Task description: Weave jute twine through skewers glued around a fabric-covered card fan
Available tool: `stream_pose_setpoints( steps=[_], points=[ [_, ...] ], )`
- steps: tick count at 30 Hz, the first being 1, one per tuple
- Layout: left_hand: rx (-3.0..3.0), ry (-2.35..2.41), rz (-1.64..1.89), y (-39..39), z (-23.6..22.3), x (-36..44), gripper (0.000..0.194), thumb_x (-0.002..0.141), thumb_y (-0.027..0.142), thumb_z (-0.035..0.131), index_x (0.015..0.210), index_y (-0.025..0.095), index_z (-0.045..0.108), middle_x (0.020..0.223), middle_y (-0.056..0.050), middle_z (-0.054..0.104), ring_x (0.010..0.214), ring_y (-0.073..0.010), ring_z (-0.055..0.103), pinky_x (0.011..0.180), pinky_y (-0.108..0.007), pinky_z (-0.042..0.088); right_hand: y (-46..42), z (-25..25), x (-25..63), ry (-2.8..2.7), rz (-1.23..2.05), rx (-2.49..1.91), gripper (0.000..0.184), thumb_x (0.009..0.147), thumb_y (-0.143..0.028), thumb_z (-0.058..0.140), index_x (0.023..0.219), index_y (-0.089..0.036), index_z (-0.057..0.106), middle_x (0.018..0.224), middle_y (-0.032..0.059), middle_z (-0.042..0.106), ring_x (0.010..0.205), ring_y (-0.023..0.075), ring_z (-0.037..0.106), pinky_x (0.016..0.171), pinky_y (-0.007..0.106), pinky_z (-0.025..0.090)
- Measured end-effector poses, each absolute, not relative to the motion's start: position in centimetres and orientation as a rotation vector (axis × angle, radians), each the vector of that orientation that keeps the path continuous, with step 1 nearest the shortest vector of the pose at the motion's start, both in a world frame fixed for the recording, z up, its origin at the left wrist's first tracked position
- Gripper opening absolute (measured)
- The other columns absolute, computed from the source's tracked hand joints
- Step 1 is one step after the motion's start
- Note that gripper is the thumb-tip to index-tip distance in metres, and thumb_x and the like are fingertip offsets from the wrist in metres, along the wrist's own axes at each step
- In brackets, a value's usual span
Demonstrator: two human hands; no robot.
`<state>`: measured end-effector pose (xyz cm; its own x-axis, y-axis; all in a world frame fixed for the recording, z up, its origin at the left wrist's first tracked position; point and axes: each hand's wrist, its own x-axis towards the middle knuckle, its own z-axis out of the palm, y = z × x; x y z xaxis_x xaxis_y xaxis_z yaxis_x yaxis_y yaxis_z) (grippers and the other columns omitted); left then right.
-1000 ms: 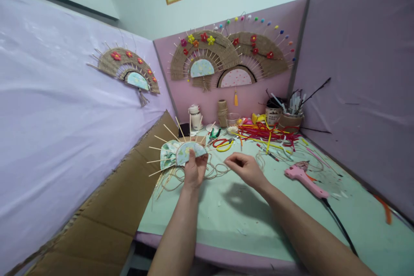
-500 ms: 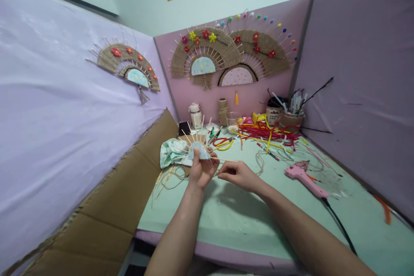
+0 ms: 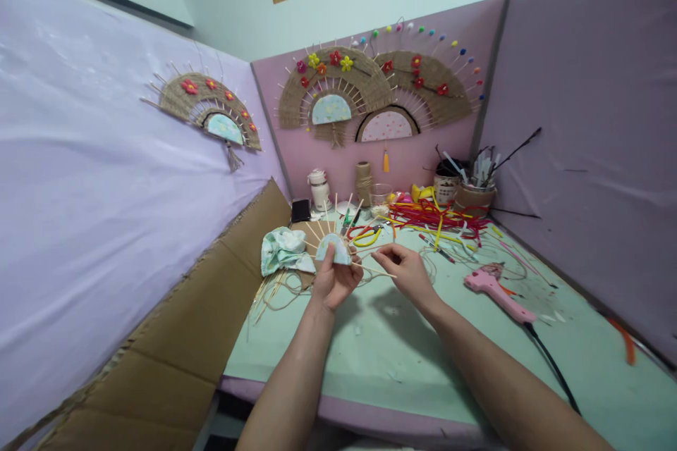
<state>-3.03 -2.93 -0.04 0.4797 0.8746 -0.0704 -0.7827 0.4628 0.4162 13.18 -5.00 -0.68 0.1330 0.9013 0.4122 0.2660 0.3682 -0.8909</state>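
My left hand (image 3: 338,283) grips a small half-round fan base (image 3: 332,249) covered in pale blue patterned material, its thumb pressed on the front. Thin wooden sticks (image 3: 313,231) spread out from the curved edge like rays. To the right, my right hand (image 3: 405,269) is closed in a pinch beside the lowest sticks. What its fingertips hold is too fine to make out. Loops of tan twine (image 3: 280,304) lie on the table below and around the hands. A crumpled green and white cloth (image 3: 283,251) lies left of the fan base.
A pink glue gun (image 3: 500,294) with a black cable lies at the right. Behind are yellow-and-red-handled pliers (image 3: 371,236), red pipe cleaners (image 3: 438,215), a twine spool (image 3: 364,183) and a white bottle (image 3: 319,189). Cardboard (image 3: 174,338) borders the left; finished fans (image 3: 336,84) hang on the panels.
My left hand has turned the fan base slightly and shifted it right and down. My right hand has moved up and right, now level with the lower sticks.
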Motion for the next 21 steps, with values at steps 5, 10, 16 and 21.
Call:
stream_pose_setpoints(
  steps=[5,10,16,21],
  points=[
    [0.329,0.328,0.977,-3.2,0.2,-2.8,0.035,0.088,0.044,0.046,0.094,0.013,0.06,0.078,-0.006,0.063,0.073,-0.0135,0.061,0.074,-0.031,0.052,-4.7,-0.9,13.4,-1.402,0.652,-1.184,0.029,0.076,-0.043,0.059,0.067,-0.016,0.062,0.058,0.0003,0.056,0.054,0.0131,0.046,0.052,0.025,0.036],
    [0.269,0.383,1.03,-3.0,0.3,-2.7,0.035,0.09,0.043,0.044,0.094,0.012,0.06,0.078,-0.007,0.065,0.075,-0.0144,0.064,0.072,-0.028,0.054,-4.1,-1.9,13.4,-1.51,0.7,-1.232,0.026,0.076,-0.04,0.056,0.066,-0.016,0.062,0.061,0.0014,0.059,0.058,0.0152,0.052,0.057,0.027,0.04],
    [0.206,0.453,1.209,-2.5,0.3,-2.3,0.027,0.09,0.035,0.047,0.092,0.012,0.061,0.076,-0.007,0.067,0.073,-0.0148,0.065,0.07,-0.028,0.056,-3.7,-2.7,13.2,-1.513,0.415,-1.258,0.023,0.071,-0.033,0.061,0.09,-0.019,0.064,0.094,0.008,0.063,0.091,0.0238,0.056,0.085,0.041,0.043],
    [0.164,0.491,1.322,-2.3,0.3,-2.0,0.023,0.089,0.032,0.049,0.091,0.012,0.061,0.075,-0.007,0.068,0.07,-0.014,0.065,0.07,-0.028,0.057,-4.4,-2.3,12.6,-1.534,0.351,-1.16,0.017,0.075,-0.033,0.061,0.087,-0.021,0.061,0.094,0.0074,0.06,0.096,0.0245,0.054,0.09,0.042,0.04]
  ],
)
